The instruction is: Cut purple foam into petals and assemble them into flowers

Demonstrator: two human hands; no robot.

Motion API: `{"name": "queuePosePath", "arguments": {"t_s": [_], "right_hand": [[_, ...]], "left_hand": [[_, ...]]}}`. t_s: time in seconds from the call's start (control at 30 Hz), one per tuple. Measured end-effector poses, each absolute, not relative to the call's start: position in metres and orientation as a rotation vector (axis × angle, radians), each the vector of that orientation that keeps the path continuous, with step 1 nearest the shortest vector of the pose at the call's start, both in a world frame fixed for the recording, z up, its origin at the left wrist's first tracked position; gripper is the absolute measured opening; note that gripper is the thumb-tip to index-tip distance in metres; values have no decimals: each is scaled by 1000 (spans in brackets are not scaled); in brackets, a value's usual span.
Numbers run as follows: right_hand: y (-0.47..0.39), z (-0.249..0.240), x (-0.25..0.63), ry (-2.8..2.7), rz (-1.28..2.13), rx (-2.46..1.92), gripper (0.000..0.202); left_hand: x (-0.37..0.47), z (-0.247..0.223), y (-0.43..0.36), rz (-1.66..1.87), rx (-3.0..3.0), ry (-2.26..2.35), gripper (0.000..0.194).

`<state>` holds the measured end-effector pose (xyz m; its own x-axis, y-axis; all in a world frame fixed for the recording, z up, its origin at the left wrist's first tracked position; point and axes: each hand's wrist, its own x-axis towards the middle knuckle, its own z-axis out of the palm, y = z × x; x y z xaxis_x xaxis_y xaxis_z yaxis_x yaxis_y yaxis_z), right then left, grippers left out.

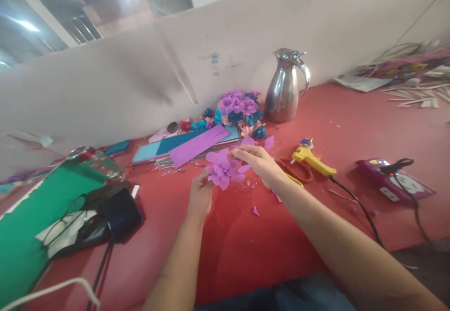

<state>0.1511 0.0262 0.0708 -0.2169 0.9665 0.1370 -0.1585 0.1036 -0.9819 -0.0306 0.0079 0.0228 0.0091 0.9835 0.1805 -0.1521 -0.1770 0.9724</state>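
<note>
A purple paper flower with layered petals is held up over the red table. My left hand grips it from below and to the left, fingers closed around its underside, which is hidden. At its upper right edge, the fingertips of my right hand are pinched together on a petal. Loose purple petals lie just beyond my right hand, and a small purple scrap lies on the table nearer to me. Behind the flower, a strip of purple paper rests on blue sheets.
A yellow glue gun lies right of my hands, its cord running toward a purple power box. A steel jug stands at the wall beside a paper flower bunch. To the left are a glass jar and a dark phone.
</note>
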Motion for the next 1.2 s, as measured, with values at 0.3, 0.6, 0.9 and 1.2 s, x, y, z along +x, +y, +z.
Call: {"name": "queuePosePath", "arguments": {"t_s": [0.3, 0.6, 0.9, 1.2], "right_hand": [[22, 66, 144, -1327, 1165, -884, 17], [19, 62, 135, -1505, 1165, -999, 14], [18, 57, 129, -1474, 1290, -1005, 19], [16, 49, 121, -1540, 1132, -1083, 19]], "left_hand": [[-32, 19, 11, 1498, 1154, 1086, 16], [-26, 21, 9, 1526, 1026, 1086, 20], [-23, 22, 8, 1546, 1000, 1095, 24], [-16, 25, 4, 1583, 946, 1080, 15]]}}
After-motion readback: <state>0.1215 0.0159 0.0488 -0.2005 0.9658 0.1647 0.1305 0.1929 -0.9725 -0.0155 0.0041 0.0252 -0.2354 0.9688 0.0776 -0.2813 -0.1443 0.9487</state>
